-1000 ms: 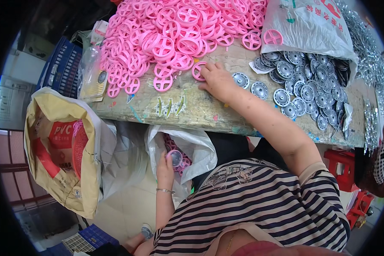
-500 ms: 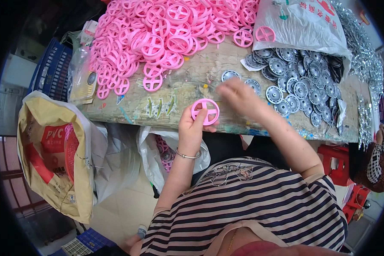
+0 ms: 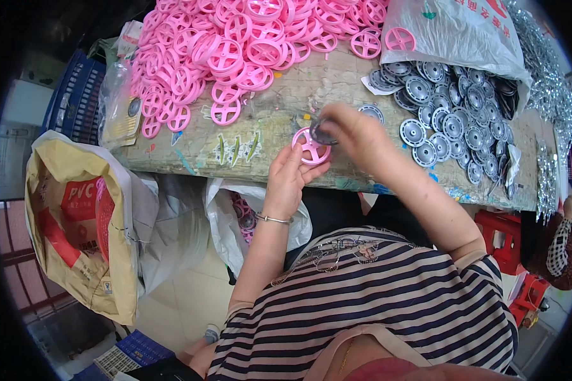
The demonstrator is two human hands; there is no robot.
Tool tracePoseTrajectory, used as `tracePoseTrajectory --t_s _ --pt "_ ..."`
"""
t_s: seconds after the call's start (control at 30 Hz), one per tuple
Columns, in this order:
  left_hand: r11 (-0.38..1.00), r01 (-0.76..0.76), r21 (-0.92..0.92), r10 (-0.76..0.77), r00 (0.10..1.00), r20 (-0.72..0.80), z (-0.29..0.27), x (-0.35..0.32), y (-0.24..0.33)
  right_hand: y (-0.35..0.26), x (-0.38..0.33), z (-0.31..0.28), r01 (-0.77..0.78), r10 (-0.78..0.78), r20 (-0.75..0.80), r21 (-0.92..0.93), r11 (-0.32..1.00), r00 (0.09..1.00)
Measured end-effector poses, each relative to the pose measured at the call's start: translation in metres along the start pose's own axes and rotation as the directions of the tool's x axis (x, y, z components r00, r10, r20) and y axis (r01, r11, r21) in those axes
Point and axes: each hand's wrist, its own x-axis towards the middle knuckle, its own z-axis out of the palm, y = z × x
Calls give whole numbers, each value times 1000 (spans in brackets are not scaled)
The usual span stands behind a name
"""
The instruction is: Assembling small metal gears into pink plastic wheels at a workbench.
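My left hand [image 3: 289,181], wrist bent up, grips a pink spoked plastic wheel [image 3: 311,147] over the near edge of the worn wooden bench [image 3: 279,108]. Right hand [image 3: 356,130] pinches a grey metal disc [image 3: 322,133] onto it. Pink wheel pile [image 3: 235,44] at far left corner, grey discs [image 3: 457,127] w/ white bag [image 3: 451,32] far right.

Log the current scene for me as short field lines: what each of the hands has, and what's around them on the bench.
left hand: holds a pink spoked wheel at the bench edge
right hand: pinches a grey disc against the wheel
bench: worn, paint-stained top
far left: pile of pink wheels
right: grey discs spilling from a white bag
below bench: tan sack, open plastic bag
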Motion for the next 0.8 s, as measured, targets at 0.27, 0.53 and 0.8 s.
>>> tracePoseTrajectory --t_s 0.27,0.53,0.8 --pt "998 -15 -58 16 1000 18 -6 -1 -9 -5 -23 23 276 -266 93 -115 954 959" --pt "998 -44 55 43 999 33 0 -6 -11 -5 -38 25 65 -73 153 56 996 985" --pt "972 -162 171 139 981 138 13 -19 -7 12 -37 13 -473 348 335 453 755 876"
